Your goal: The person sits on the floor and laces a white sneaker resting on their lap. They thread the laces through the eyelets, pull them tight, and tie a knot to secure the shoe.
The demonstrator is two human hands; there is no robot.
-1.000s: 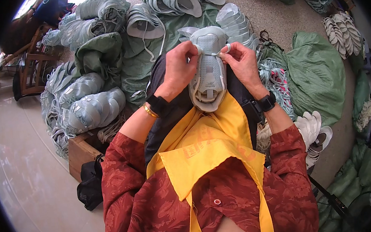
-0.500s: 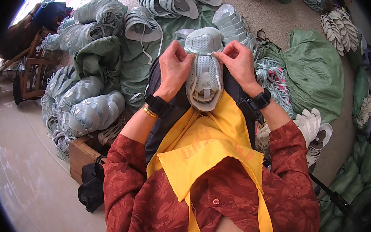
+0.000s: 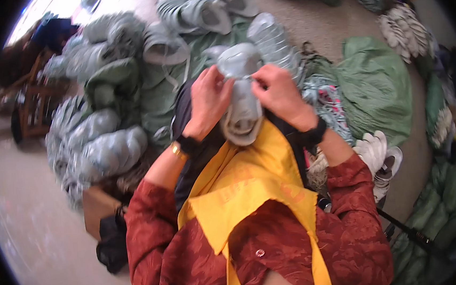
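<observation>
A pale grey-blue shoe upper [image 3: 237, 60] lies lengthwise over my lap, its rounded heel opening toward me. My left hand [image 3: 207, 98] is closed in a pinch at its left edge. Across from it, my right hand [image 3: 283, 94] pinches at the right edge. A light shoelace [image 3: 242, 78] runs across the upper between my fingertips, though blur softens the exact grip. Under the upper is my yellow apron [image 3: 241, 179], over dark trousers.
Stacked shoe uppers [image 3: 108, 146] sit to the left, with more uppers [image 3: 204, 15] beyond my knees. A green sack [image 3: 376, 88] lies on the right beside bundled laces [image 3: 324, 100]. White shoe pieces [image 3: 373, 152] stand near my right elbow; a wooden box [image 3: 99, 206] is by my left.
My hands have come closer together over the upper, still pinching the lace. The whole view has shifted slightly and blurred.
</observation>
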